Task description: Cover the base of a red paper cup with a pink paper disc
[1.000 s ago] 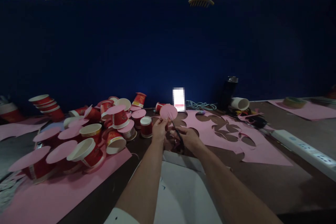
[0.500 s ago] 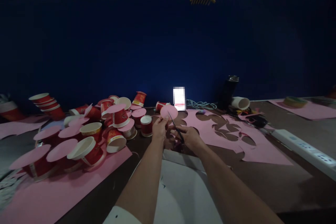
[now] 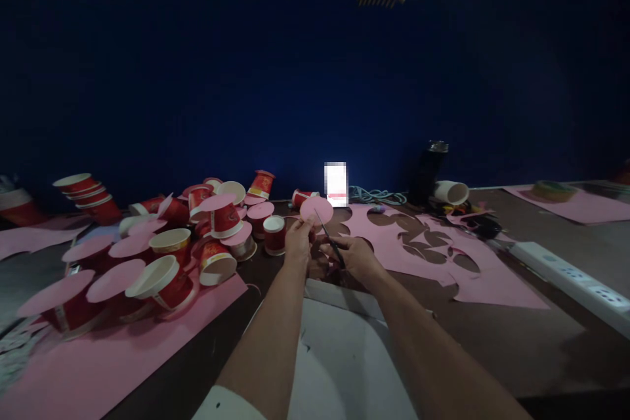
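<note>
1. Pink paper disc [image 3: 316,210]: pinched at its lower left edge by the left hand [image 3: 298,242], raised above the brown table [image 3: 516,341], just in front of the lit phone [image 3: 335,184].
2. Scissors [image 3: 331,244]: gripped in the right hand [image 3: 355,257], fingers closed around the dark handles, blades slanting up to the disc's lower edge; blade gap too small to tell.
3. Hands close together, nearly touching, both clamped on their things.
4. Right of the disc: pink sheet [image 3: 443,262] with round holes cut out, flat on the table.
5. Left of the disc: heap of red paper cups [image 3: 216,236], many capped with pink circles, some tipped over, on another pink sheet [image 3: 113,361].
6. Below the disc: white paper [image 3: 339,361] between the forearms.
7. Far right of the disc: white power strip [image 3: 566,272]; behind the cut sheet, dark bottle [image 3: 427,174] beside a lying white cup [image 3: 450,192].
</note>
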`<action>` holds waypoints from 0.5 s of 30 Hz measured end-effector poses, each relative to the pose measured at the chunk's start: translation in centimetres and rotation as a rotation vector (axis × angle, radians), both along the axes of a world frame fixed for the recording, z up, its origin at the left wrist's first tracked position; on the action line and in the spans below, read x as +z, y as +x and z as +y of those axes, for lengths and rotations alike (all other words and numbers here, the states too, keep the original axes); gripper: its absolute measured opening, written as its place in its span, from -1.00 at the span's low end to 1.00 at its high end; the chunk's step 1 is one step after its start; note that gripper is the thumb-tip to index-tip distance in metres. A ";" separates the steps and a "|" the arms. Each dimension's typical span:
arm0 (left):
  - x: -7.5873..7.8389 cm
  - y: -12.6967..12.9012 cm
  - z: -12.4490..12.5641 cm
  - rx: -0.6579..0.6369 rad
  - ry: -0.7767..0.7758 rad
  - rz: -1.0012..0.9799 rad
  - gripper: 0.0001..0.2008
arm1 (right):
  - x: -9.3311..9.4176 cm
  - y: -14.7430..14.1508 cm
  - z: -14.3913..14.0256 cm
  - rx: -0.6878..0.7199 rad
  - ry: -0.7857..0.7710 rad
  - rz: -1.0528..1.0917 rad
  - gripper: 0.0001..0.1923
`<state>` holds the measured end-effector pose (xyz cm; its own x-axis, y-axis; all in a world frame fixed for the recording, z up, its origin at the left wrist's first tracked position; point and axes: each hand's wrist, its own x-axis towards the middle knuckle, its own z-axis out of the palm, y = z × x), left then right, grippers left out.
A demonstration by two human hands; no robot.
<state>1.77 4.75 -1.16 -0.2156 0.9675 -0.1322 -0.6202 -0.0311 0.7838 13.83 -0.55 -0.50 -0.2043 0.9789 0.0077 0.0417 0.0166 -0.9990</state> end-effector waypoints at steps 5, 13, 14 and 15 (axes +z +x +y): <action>0.1 -0.2 -0.1 0.017 0.018 0.015 -0.62 | 0.4 0.6 -0.5 -0.008 0.087 -0.202 -0.61; 0.3 -0.3 -0.2 0.147 -0.031 0.022 -0.69 | 0.9 2.6 -0.8 -0.141 0.124 -0.776 -0.60; 0.3 -0.3 -0.2 0.167 -0.027 0.019 -0.70 | 0.9 2.9 -0.7 -0.185 0.098 -0.822 -0.60; 0.2 -0.3 -0.2 0.178 -0.022 0.020 -0.71 | 1.0 3.3 -0.5 -0.234 0.066 -0.872 -0.61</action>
